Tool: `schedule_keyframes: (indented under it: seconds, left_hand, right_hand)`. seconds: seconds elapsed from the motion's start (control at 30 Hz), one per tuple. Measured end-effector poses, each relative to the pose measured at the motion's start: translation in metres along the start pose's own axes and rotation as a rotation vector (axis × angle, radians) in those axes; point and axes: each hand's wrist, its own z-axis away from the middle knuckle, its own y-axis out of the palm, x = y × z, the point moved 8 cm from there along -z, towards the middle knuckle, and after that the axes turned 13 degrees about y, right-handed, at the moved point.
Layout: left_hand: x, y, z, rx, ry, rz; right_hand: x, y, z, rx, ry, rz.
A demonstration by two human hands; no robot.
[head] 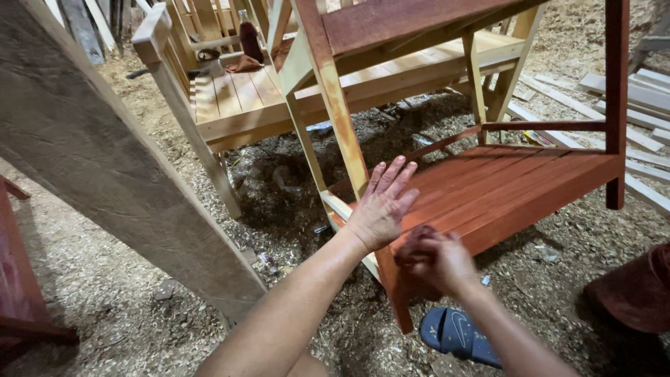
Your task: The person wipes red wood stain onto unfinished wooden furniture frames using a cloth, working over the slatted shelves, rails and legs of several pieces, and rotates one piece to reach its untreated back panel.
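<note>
Staining the chair seat (502, 185): left hand (382, 206) flat and open on the slats, right hand (436, 258) clenched around a dark rag (413, 241), front edge seemingly due next.

**Clearance around the stained chair**

Open room above the red slatted seat (502, 185). Pale upright leg (338, 112) blocks left; red post (617, 105) blocks right; crossbar (544, 126) closes the back. Big plank (105, 167) walls off the far left. Sandal (457, 335) on the floor below.
</note>
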Motion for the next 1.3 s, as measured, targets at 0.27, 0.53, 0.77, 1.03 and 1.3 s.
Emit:
schedule_keyframes:
  seconds: [0.27,0.53,0.77,1.03,1.3]
  left_hand:
    - [0.011,-0.012,0.019,0.002,-0.038,-0.042]
    - [0.004,-0.013,0.009,-0.046,-0.025,-0.039]
    - [0.009,-0.016,0.015,0.07,-0.078,-0.052]
    - [0.009,-0.018,0.024,0.078,-0.093,0.002]
    - [0.002,-0.02,0.014,0.026,-0.052,-0.034]
  right_hand:
    - [-0.087,-0.102,-0.056,-0.311,0.23,0.313]
    - [-0.044,-0.1,-0.056,-0.365,0.241,-0.386]
    - [-0.011,-0.051,0.0,-0.25,0.491,0.028]
    - [-0.079,-0.077,-0.058,-0.26,0.482,-0.761]
    - [-0.018,-0.054,-0.045,-0.293,0.241,-0.298]
